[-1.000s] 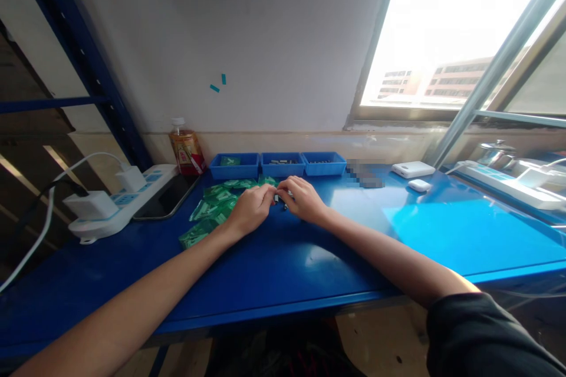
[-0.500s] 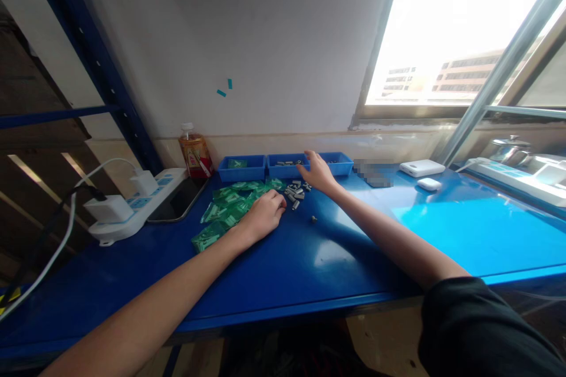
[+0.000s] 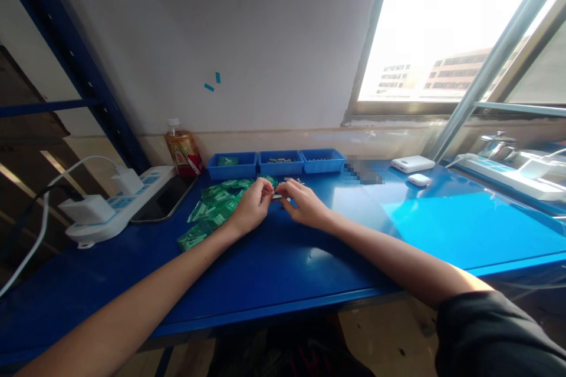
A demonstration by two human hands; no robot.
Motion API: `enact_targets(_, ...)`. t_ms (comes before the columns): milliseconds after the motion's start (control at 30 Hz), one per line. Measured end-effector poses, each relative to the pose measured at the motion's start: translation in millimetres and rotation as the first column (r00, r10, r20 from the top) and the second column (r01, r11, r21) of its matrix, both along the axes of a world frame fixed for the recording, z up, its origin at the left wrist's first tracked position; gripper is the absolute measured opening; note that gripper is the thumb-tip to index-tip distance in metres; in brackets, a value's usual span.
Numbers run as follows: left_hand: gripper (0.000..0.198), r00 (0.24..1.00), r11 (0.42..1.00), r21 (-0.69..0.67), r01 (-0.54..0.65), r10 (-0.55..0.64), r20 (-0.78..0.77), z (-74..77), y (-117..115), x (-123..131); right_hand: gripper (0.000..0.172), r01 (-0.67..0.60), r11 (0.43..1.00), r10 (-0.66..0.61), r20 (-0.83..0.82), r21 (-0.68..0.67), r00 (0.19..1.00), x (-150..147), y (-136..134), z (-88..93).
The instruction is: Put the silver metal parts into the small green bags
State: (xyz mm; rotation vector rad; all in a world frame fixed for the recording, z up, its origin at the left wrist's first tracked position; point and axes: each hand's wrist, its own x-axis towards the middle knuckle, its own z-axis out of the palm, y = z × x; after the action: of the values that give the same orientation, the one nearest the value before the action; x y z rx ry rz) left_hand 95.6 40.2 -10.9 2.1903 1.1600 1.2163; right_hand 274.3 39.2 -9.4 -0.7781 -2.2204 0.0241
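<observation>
My left hand (image 3: 250, 210) and my right hand (image 3: 303, 204) meet fingertip to fingertip over the blue table (image 3: 283, 265), both pinched on a small grey metal part (image 3: 277, 195) between them. A heap of green packets (image 3: 214, 210) lies just left of my left hand. Behind the hands stand three blue trays: the left tray (image 3: 232, 165) holds a green packet, the middle tray (image 3: 280, 162) and the right tray (image 3: 322, 160) hold small metal parts.
A white power strip (image 3: 115, 205) with plugged chargers and a black phone (image 3: 164, 199) lie at the left. A drink bottle (image 3: 183, 150) stands by the wall. A white power bank (image 3: 413, 164) and an earbud case (image 3: 419, 179) sit at the right, near another power strip (image 3: 504, 179).
My right hand reached out to the blue trays half a second ago and has come back to meet my left hand. The loose metal parts are now hidden by my hands.
</observation>
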Motion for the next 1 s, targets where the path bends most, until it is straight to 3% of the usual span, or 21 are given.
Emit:
enact_targets(233,0.019,0.992,0.992,-0.104,0.076,-0.064,0.112,-1.7,-0.4,-0.8,0.012,0.08,0.996,-0.083,-0.078,-0.043,0.993,-3.1,-1.6,-4.2)
enact_targets(400,0.026,0.998,0.997,-0.065,0.04,-0.037,0.046,-0.5,-3.5,2.3,0.015,0.136,0.988,-0.142,-0.088,-0.07,0.986,-3.8,2.8,-7.0)
enact_targets(533,0.025,0.998,0.989,-0.146,0.026,-0.017,0.061,-2.9,-2.1,2.3,0.012,0.138,0.987,-0.146,-0.101,-0.085,0.984,-3.2,3.4,-8.8)
enact_targets(667,0.033,1.0,0.982,-0.19,0.018,-0.016,0.009,-2.9,0.3,-0.4,0.022,0.088,0.994,-0.094,-0.086,-0.07,0.992,-3.4,0.8,-9.5)
enact_targets(767,0.039,0.997,0.979,-0.201,0.029,-0.042,-0.059,0.3,0.2,-1.0,0.014,0.08,0.995,-0.083,-0.039,-0.053,0.996,-3.6,-0.9,-9.3)
enact_targets(867,0.041,0.996,0.974,-0.228,0.022,-0.04,-0.076,3.0,-0.3,-0.1,0.012,0.144,0.988,-0.146,-0.021,-0.061,0.989,-3.5,-1.2,-8.5)
enact_targets(1000,0.029,0.998,0.971,-0.238,0.027,-0.037,-0.041,2.6,-2.5,1.8,0.018,0.254,0.964,-0.252,0.038,-0.081,0.967,-3.0,0.3,-7.4)
